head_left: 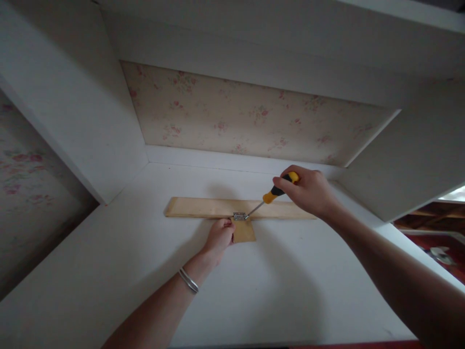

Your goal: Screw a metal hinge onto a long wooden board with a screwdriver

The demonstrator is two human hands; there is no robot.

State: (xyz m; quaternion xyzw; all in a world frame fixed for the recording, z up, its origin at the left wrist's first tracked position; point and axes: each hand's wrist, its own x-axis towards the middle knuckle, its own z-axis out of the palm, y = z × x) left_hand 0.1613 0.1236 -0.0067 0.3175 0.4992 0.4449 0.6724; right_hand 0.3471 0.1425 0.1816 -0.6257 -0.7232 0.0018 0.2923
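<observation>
A long pale wooden board (199,207) lies across the white surface. At its near edge sits a small metal hinge (239,216), which also meets a small square wooden piece (245,232). My left hand (220,236) has its fingers closed on the left side of that square piece, close to the hinge. My right hand (308,190) is wrapped round the yellow and black handle of a screwdriver (278,189). The screwdriver slants down to the left, its tip at the right end of the hinge. Whether a screw is under the tip is too small to tell.
The white surface (283,300) is bounded by a white panel (72,97) on the left and another panel (417,145) on the right. Behind stands a floral-papered back (236,111). A white ledge (254,43) runs overhead. Red items show at the far right.
</observation>
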